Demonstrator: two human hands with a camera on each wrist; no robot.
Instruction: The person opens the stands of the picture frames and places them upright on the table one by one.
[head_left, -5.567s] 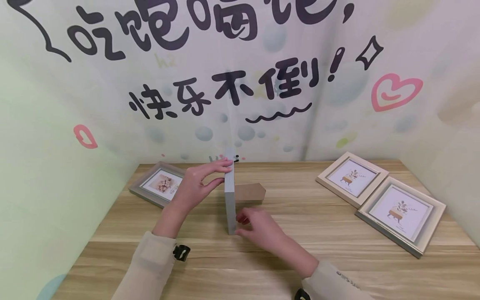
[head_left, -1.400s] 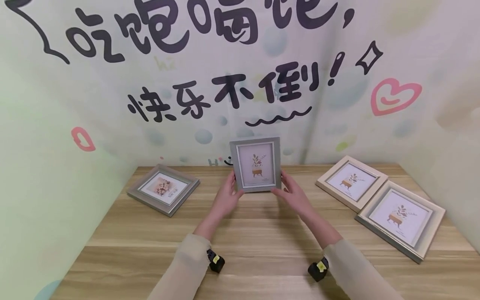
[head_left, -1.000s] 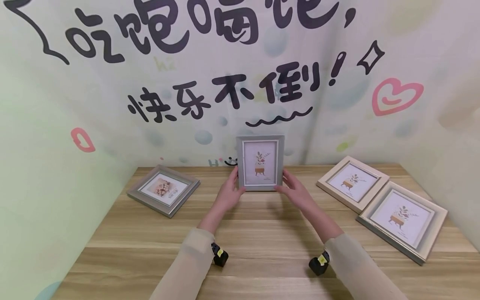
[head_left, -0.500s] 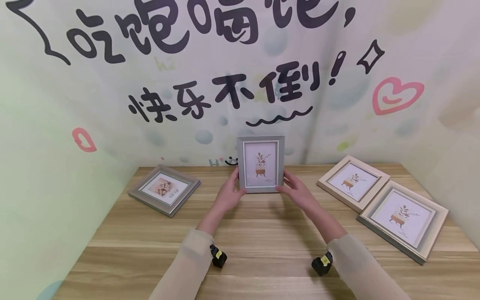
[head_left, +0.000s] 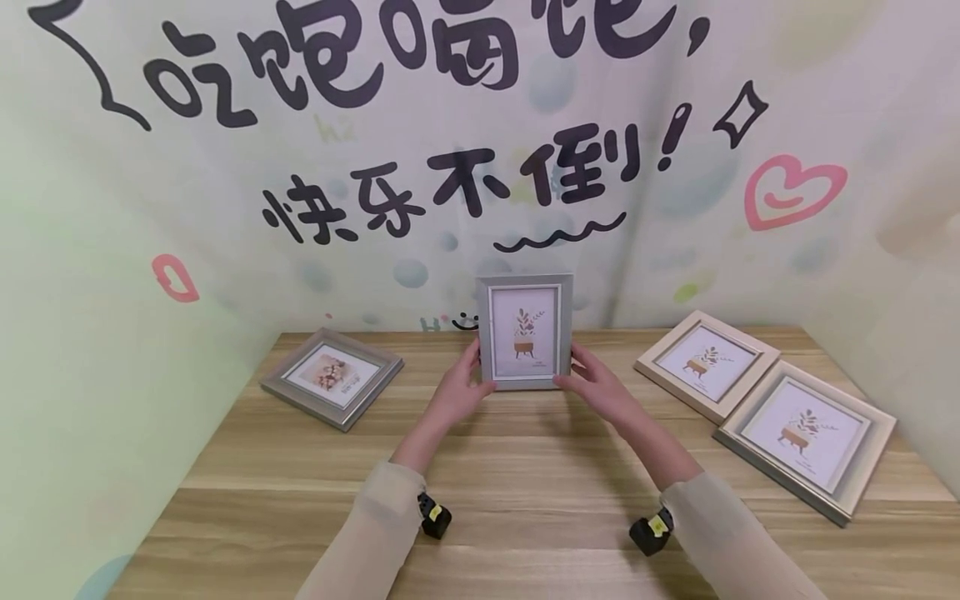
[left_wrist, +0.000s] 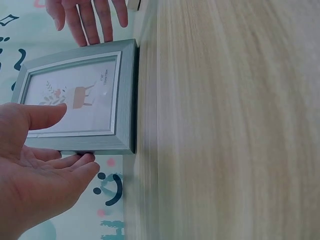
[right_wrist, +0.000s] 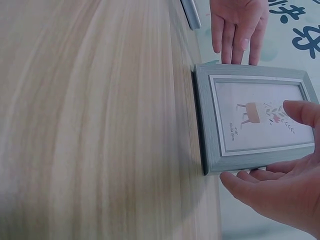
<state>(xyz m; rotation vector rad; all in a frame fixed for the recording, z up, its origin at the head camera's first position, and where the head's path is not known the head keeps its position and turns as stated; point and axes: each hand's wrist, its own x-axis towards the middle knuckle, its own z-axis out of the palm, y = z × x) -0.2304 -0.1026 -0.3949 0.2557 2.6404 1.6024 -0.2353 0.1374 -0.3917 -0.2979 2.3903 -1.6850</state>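
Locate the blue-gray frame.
In the head view, the blue-gray frame is near centre, between the left hand and right hand, toward the back of the table.

Desk (head_left: pixel 525 500), wood-grain. Far left corner: grey-brown frame (head_left: pixel 288 383), flat. Far right corner: beige frame (head_left: pixel 705 362); champagne frame (head_left: pixel 806 433) beside, both flat.

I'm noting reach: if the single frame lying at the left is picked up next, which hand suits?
Probably the left. The left hand is at the left side of the upright grey frame, nearer the flat-lying frame; the right hand is at the opposite side.
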